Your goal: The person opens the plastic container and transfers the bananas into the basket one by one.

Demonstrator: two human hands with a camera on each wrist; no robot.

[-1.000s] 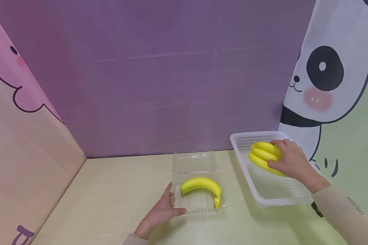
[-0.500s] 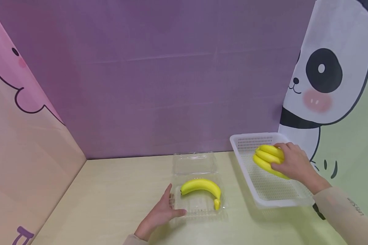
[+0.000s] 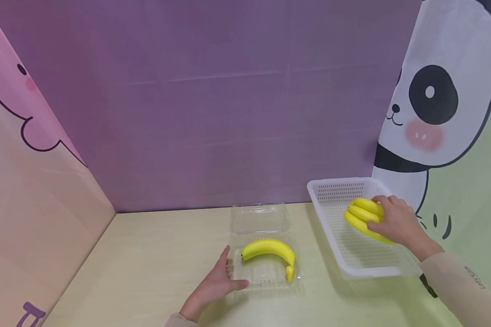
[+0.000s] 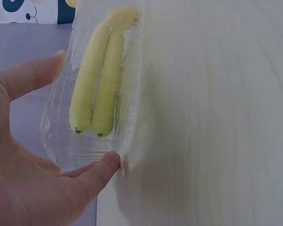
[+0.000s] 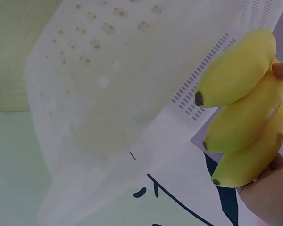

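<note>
In the head view my right hand (image 3: 401,222) grips a bunch of yellow bananas (image 3: 364,215) over the white perforated basket (image 3: 331,243). Three dark-tipped bananas show side by side in the right wrist view. My left hand (image 3: 217,279) has its thumb at the front left corner of the opened clear plastic clamshell box (image 3: 263,277), its fingers spread along the left side. Inside the box lies a curved banana (image 3: 270,247), stem to the right. Through the plastic in the left wrist view, two bananas (image 4: 96,84) appear joined at one stem.
The box lid (image 3: 259,218) lies back toward the purple wall (image 3: 212,113). The basket stands to the right of the box, close to the panda-print wall (image 3: 433,136). Pale tabletop (image 3: 147,254) stretches out to the left.
My right hand has moved slightly right and down in the head view, still carrying the bananas over the basket. My left hand, the box and the banana in it have stayed in place.
</note>
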